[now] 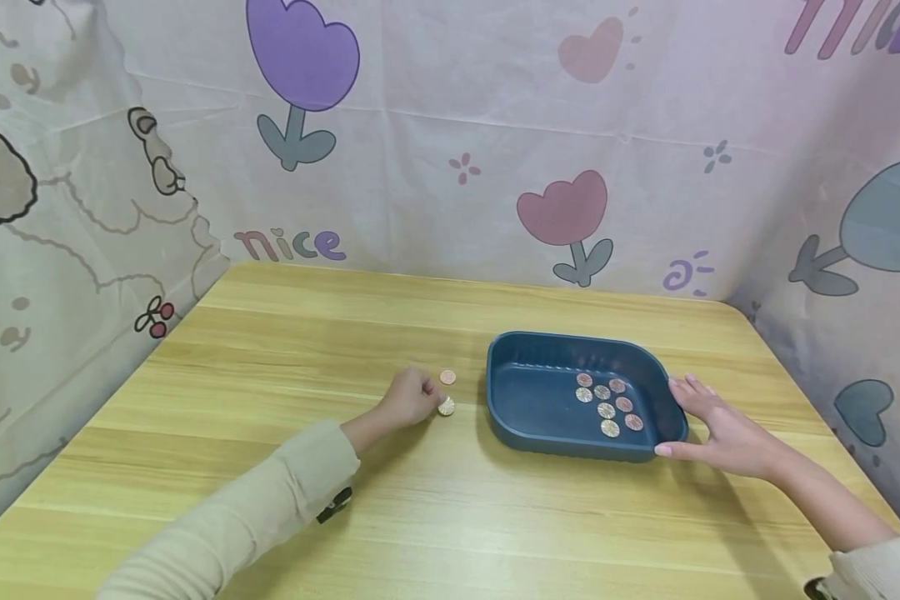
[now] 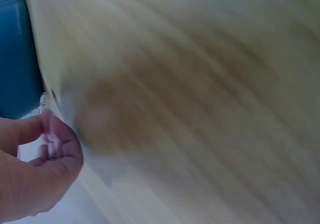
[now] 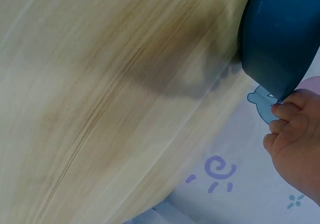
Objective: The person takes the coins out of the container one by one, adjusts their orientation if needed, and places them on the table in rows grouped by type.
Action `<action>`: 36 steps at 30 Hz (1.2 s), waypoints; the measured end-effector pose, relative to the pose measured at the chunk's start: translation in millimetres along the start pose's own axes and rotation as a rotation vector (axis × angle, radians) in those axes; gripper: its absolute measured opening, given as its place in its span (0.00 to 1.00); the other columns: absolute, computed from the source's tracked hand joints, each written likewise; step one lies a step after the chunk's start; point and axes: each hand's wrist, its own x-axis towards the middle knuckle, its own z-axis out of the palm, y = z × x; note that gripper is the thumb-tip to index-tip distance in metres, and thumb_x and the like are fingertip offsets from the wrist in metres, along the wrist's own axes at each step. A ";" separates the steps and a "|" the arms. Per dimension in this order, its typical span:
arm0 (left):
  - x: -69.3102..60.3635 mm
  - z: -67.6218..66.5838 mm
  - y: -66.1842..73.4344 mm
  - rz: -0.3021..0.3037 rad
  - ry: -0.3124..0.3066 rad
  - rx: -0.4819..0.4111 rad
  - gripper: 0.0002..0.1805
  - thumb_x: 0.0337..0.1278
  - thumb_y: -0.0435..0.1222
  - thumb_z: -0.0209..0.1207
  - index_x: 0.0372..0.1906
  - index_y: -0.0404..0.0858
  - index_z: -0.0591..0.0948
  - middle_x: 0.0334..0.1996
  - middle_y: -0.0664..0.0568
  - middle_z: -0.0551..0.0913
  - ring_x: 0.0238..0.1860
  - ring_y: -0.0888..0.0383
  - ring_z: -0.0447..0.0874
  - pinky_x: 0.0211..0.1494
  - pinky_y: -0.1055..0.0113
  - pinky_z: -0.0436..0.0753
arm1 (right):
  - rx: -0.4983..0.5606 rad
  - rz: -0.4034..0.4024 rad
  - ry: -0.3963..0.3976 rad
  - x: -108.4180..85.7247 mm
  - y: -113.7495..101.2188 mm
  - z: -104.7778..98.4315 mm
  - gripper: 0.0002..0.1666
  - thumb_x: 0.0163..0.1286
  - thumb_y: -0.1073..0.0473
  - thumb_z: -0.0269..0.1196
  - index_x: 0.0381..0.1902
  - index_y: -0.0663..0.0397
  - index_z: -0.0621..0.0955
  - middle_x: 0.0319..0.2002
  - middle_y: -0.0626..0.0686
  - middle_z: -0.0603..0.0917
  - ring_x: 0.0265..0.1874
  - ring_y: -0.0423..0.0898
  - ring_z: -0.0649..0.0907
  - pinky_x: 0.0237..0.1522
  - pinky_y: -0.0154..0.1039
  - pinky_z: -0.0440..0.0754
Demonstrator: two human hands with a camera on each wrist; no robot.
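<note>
My left hand (image 1: 410,397) is low over the table, left of the blue tray. Its thumb and fingertips pinch a gold-coloured coin (image 1: 446,407); in the left wrist view the coin (image 2: 43,100) shows only as a thin sliver at the fingertips. A copper-coloured coin (image 1: 447,377) lies flat just beyond those fingers. My right hand (image 1: 727,429) holds the right end of the deep blue plastic tray (image 1: 570,444), thumb at the near corner and fingers at the rim. Several copper and gold coins (image 1: 606,410) lie flat in the tray's right half.
The wood-grain table (image 1: 270,333) runs back to a printed fabric backdrop (image 1: 420,192), which also hangs at the left and right sides. A dark strap (image 1: 335,505) shows under the left sleeve.
</note>
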 end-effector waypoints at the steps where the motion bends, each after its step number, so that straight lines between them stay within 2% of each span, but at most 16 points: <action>1: -0.6 0.1 -0.3 -0.011 -0.001 0.012 0.17 0.56 0.27 0.57 0.12 0.33 0.73 0.13 0.47 0.77 0.12 0.64 0.64 0.19 0.80 0.67 | 0.000 -0.002 0.001 0.0 0.1 0.0 0.60 0.53 0.44 0.68 0.69 0.71 0.51 0.68 0.74 0.50 0.69 0.69 0.43 0.58 0.74 0.49; 6: -2.3 1.0 0.8 -0.041 0.022 0.113 0.25 0.55 0.28 0.58 0.06 0.39 0.66 0.07 0.55 0.68 0.11 0.65 0.60 0.16 0.80 0.62 | -0.009 -0.015 0.007 0.5 0.6 0.0 0.59 0.53 0.44 0.69 0.68 0.72 0.52 0.68 0.75 0.51 0.69 0.70 0.44 0.58 0.73 0.49; 12: -1.6 4.3 2.9 -0.075 0.064 0.198 0.30 0.54 0.29 0.60 0.04 0.44 0.57 0.04 0.60 0.56 0.10 0.67 0.53 0.15 0.79 0.57 | -0.005 -0.011 0.001 0.8 0.2 0.0 0.60 0.52 0.43 0.69 0.68 0.72 0.52 0.68 0.75 0.51 0.69 0.70 0.43 0.58 0.74 0.49; 21: -1.2 4.4 5.3 -0.092 0.059 0.241 0.30 0.53 0.29 0.60 0.03 0.44 0.58 0.03 0.60 0.56 0.10 0.66 0.53 0.15 0.79 0.57 | -0.002 -0.010 0.000 0.5 -0.3 0.1 0.60 0.52 0.43 0.69 0.68 0.73 0.52 0.68 0.75 0.52 0.69 0.70 0.44 0.58 0.73 0.49; 30: -1.5 4.7 7.7 -0.152 0.050 0.191 0.29 0.51 0.29 0.62 0.03 0.44 0.61 0.03 0.59 0.60 0.10 0.66 0.56 0.15 0.79 0.58 | -0.011 -0.010 0.005 0.1 0.7 0.6 0.60 0.52 0.43 0.69 0.68 0.73 0.52 0.68 0.75 0.52 0.69 0.70 0.44 0.58 0.73 0.49; 33: -2.0 3.6 9.4 -0.133 0.055 0.189 0.29 0.51 0.28 0.61 0.02 0.43 0.61 0.03 0.59 0.61 0.09 0.66 0.56 0.14 0.79 0.58 | -0.011 -0.013 0.006 0.1 1.0 0.9 0.60 0.52 0.43 0.69 0.68 0.73 0.52 0.67 0.75 0.52 0.69 0.70 0.44 0.59 0.73 0.48; 36: -2.6 1.2 13.1 -0.063 0.082 0.161 0.23 0.53 0.27 0.60 0.07 0.38 0.68 0.07 0.56 0.67 0.11 0.66 0.60 0.15 0.80 0.62 | -0.011 -0.012 0.007 0.1 0.8 0.5 0.60 0.52 0.43 0.69 0.68 0.73 0.52 0.68 0.75 0.52 0.69 0.70 0.44 0.59 0.73 0.48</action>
